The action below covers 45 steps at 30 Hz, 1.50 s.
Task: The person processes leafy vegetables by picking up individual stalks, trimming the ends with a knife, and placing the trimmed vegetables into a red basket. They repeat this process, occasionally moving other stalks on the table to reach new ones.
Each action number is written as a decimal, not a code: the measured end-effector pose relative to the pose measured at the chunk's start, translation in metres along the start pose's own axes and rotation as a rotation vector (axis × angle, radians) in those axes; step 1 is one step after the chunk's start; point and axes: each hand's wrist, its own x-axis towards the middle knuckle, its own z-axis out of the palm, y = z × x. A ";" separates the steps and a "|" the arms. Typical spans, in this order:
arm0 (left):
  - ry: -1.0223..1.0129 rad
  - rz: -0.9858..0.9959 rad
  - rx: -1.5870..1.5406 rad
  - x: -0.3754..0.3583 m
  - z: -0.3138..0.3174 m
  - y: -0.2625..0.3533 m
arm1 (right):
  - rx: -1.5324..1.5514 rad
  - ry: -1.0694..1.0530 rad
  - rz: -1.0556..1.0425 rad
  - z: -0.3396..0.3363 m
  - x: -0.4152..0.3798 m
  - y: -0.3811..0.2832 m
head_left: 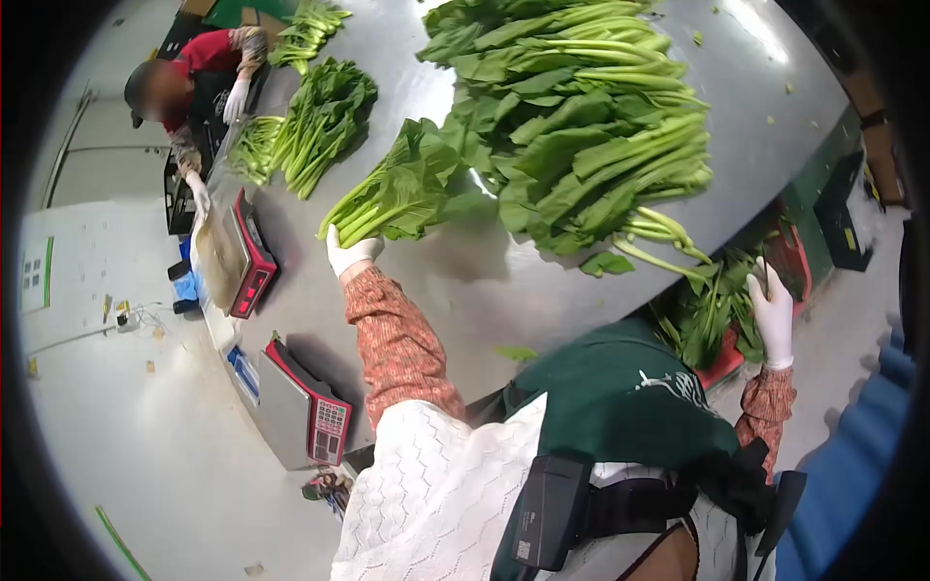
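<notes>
My left hand (350, 254), in a white glove, is closed around the stem end of a bunch of leafy greens (402, 189), whose leaves point away over the steel table. My right hand (774, 315), also gloved, is at the right beside a red crate (725, 363) that holds loose leaves and stems (712, 315). Its fingers are closed on a thin dark tool (765, 278), mostly hidden by the glove. Between my hands lies a large pile of leafy greens (601, 126), pale stems toward the right.
Two red digital scales, one (254, 257) farther off and one (315, 407) nearer, stand along the left table edge. More greens (329, 121) lie at the far left, near a co-worker (199, 82) in white gloves. Cardboard boxes (880, 145) stand at the right.
</notes>
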 end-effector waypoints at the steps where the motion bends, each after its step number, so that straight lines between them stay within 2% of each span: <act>1: 0.045 -0.015 -0.030 0.014 -0.003 0.007 | 0.028 -0.021 0.013 0.003 0.004 -0.004; 6: 0.171 0.033 -0.042 0.077 0.024 0.055 | 0.028 -0.065 0.014 0.015 0.024 -0.035; 7: 0.104 0.099 -0.048 0.093 0.035 0.068 | 0.014 -0.069 0.017 0.017 0.026 -0.042; 9: -0.077 0.077 -0.017 0.106 0.051 0.086 | -0.021 -0.070 -0.021 0.023 0.030 -0.048; 10: -0.191 -0.010 0.014 0.096 0.066 0.093 | -0.040 -0.071 -0.038 0.024 0.032 -0.051; 12: 0.021 0.156 0.259 0.056 0.092 0.064 | -0.003 -0.082 0.005 0.026 0.034 -0.060; 14: 0.037 -0.180 0.136 0.060 0.096 0.064 | 0.070 -0.080 0.034 0.030 0.033 -0.062; 15: -0.023 -0.212 0.166 0.061 0.087 0.051 | 0.011 -0.063 0.014 0.032 0.032 -0.061; 16: 0.107 -0.307 0.050 0.071 0.081 0.042 | 0.008 -0.069 -0.024 0.033 0.033 -0.060; 20: -0.075 -0.349 0.192 0.070 0.051 0.007 | -0.058 -0.034 -0.109 0.024 0.037 -0.046; 22: -0.173 -0.343 0.289 0.061 0.052 -0.002 | 0.027 -0.037 -0.098 0.012 0.042 -0.051; 24: -0.209 -0.084 0.455 0.013 0.080 -0.025 | 0.057 0.005 -0.087 0.008 0.058 -0.058; 26: -0.415 0.163 0.623 -0.012 0.089 -0.046 | 0.143 0.023 -0.087 0.012 0.082 -0.052; 28: -0.648 0.313 0.805 -0.086 0.111 -0.079 | 0.203 0.006 -0.048 0.017 0.101 -0.069; 30: -0.832 0.389 0.900 -0.141 0.120 -0.114 | 0.401 -0.080 0.174 0.026 0.122 -0.088; 32: -0.966 0.455 1.063 -0.183 0.122 -0.144 | 0.545 -0.073 0.178 0.045 0.149 -0.092; 35: -1.174 0.400 1.169 -0.223 0.119 -0.186 | 0.575 0.042 0.076 0.070 0.180 -0.112; 38: -1.391 0.438 1.253 -0.235 0.117 -0.230 | 0.547 -0.063 0.078 0.061 0.185 -0.123; 40: -1.523 0.860 1.291 -0.242 0.120 -0.260 | 0.610 -0.058 0.041 0.058 0.180 -0.120; 42: -1.555 1.303 1.303 -0.259 0.124 -0.293 | 0.746 -0.029 -0.054 0.049 0.146 -0.117; 44: -1.612 1.329 1.395 -0.272 0.121 -0.310 | 0.705 -0.093 0.013 0.027 0.106 -0.129; 45: -1.630 1.280 1.377 -0.277 0.116 -0.315 | 0.773 -0.107 0.005 0.026 0.091 -0.127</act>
